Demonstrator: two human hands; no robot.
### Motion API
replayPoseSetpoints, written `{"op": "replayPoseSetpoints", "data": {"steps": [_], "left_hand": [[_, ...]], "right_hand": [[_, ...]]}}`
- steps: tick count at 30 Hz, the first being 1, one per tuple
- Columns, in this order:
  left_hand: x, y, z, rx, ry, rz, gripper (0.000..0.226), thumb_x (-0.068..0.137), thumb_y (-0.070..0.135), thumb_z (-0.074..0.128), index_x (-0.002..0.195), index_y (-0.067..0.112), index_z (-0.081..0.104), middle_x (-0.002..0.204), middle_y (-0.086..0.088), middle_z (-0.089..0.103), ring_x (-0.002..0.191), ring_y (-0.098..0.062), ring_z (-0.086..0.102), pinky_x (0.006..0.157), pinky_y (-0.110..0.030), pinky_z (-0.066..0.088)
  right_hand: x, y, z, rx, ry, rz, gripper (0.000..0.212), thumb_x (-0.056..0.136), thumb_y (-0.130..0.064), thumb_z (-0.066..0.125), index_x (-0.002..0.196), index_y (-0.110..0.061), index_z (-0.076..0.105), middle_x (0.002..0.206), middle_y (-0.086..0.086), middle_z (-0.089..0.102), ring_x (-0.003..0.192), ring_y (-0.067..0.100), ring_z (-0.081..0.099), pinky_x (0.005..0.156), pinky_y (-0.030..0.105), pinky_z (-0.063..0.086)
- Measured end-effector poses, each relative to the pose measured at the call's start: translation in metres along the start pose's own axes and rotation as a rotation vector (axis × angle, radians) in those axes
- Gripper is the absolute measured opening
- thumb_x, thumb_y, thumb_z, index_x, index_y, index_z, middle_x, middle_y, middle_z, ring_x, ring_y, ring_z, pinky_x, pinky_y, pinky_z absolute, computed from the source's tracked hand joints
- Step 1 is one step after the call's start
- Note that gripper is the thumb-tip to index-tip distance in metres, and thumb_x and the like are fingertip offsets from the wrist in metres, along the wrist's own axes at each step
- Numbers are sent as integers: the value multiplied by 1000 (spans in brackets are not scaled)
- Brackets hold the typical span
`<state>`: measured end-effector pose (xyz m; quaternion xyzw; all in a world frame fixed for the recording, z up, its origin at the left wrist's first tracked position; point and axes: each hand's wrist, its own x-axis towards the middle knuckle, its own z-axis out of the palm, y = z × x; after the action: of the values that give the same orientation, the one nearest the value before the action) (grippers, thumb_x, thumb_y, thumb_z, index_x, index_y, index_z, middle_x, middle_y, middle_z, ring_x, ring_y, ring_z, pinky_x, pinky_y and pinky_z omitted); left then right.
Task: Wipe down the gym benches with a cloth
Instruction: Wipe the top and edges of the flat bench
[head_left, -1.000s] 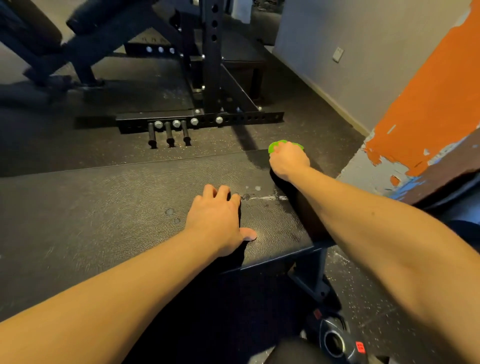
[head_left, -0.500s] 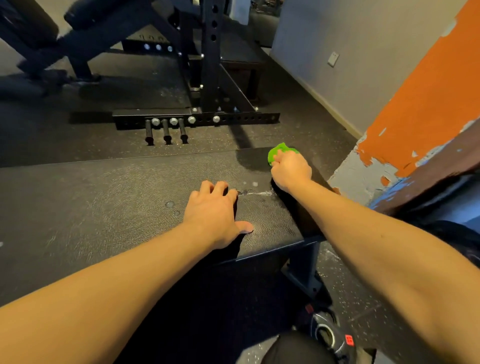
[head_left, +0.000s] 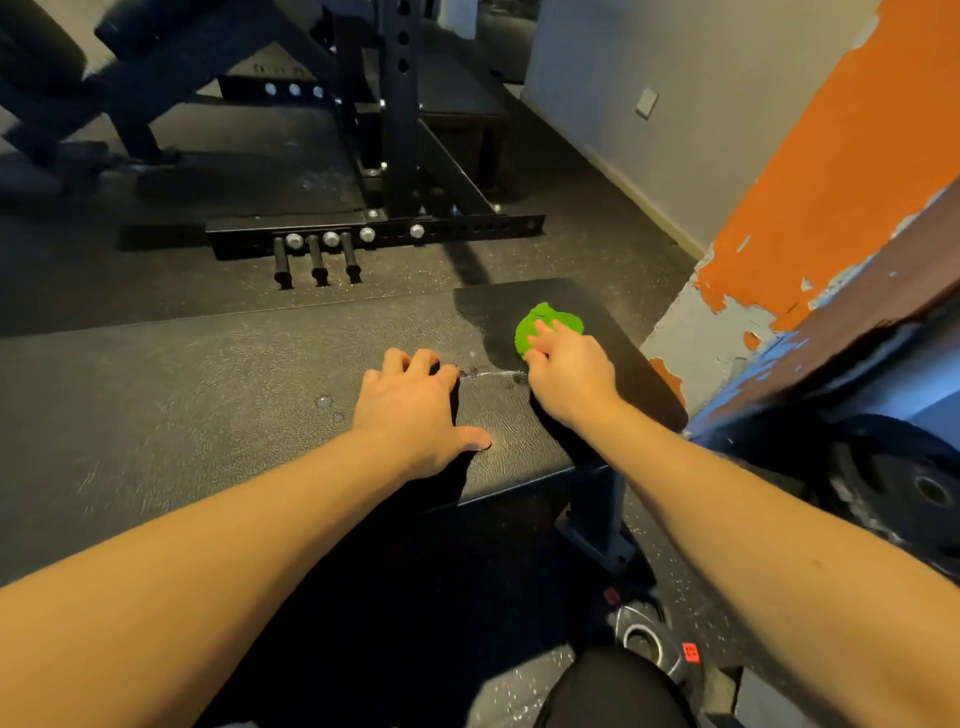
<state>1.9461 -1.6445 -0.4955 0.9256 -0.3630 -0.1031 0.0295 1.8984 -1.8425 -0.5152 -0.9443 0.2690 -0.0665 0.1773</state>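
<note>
Your right hand (head_left: 569, 376) has drawn the green cloth (head_left: 545, 322) back from the far edge of the table (head_left: 208, 395) toward you, and more of the cloth now shows past your knuckles. Your left hand (head_left: 410, 410) has stayed planted in the same spot.

Your right hand is grasping the cloth. Its fingers curl over the near side of the bunched fabric and press it onto the black padded top. The cloth lies just beyond that hand's fingertips, short of the table's far edge.

A darker, damp-looking patch (head_left: 493, 312) spreads left of the cloth and beyond it. Between your two hands runs a thin whitish streak (head_left: 493, 373), reaching from your left fingertips toward your right hand.

Your left hand is released and holds nothing. It rests palm down with loosely bent fingers and the thumb splayed toward your right arm. A couple of droplets (head_left: 323, 401) sit just to its left.

Beyond both hands a black rack base (head_left: 374, 234) stands on the floor. A weight plate (head_left: 904, 483) leans to the right of your right forearm.
</note>
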Motion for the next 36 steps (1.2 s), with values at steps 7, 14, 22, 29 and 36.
{"op": "replayPoseSetpoints", "data": {"steps": [7, 14, 22, 29, 36], "left_hand": [[0, 0, -1, -3, 9, -9, 94, 78, 85, 53, 152, 29, 39, 156, 2, 34, 140, -30, 29, 109, -45, 33], [-2, -2, 3, -18, 8, -3, 93, 81, 84, 50, 154, 28, 36, 158, 1, 32, 141, -30, 27, 111, -47, 31], [1, -1, 3, -19, 7, -5, 92, 79, 84, 54, 150, 26, 41, 156, 0, 34, 140, -31, 28, 110, -49, 32], [0, -3, 4, -16, 8, 8, 95, 80, 85, 51, 153, 25, 37, 158, 0, 33, 141, -30, 27, 111, -48, 31], [2, -1, 2, -14, 7, 6, 94, 79, 85, 52, 151, 26, 40, 156, 0, 35, 141, -31, 28, 110, -47, 32]], "right_hand": [[-45, 17, 4, 46, 8, -253, 34, 99, -20, 58, 131, -20, 69, 148, -7, 55, 144, 12, 41, 121, 38, 31], [-37, 21, -8, -185, 87, -163, 34, 90, -24, 49, 100, -16, 81, 122, -2, 70, 108, 33, 51, 88, 43, 42], [-23, 13, -25, -351, 12, -158, 31, 102, -26, 48, 119, -16, 73, 119, 8, 51, 114, 30, 45, 97, 44, 38], [-13, 18, -37, -364, -19, -101, 32, 103, -26, 47, 122, -25, 72, 119, 4, 50, 114, 27, 44, 97, 43, 31], [-35, 10, -24, -268, -82, -311, 33, 102, -22, 47, 123, -30, 72, 113, -1, 46, 112, 24, 41, 95, 41, 29]]}}
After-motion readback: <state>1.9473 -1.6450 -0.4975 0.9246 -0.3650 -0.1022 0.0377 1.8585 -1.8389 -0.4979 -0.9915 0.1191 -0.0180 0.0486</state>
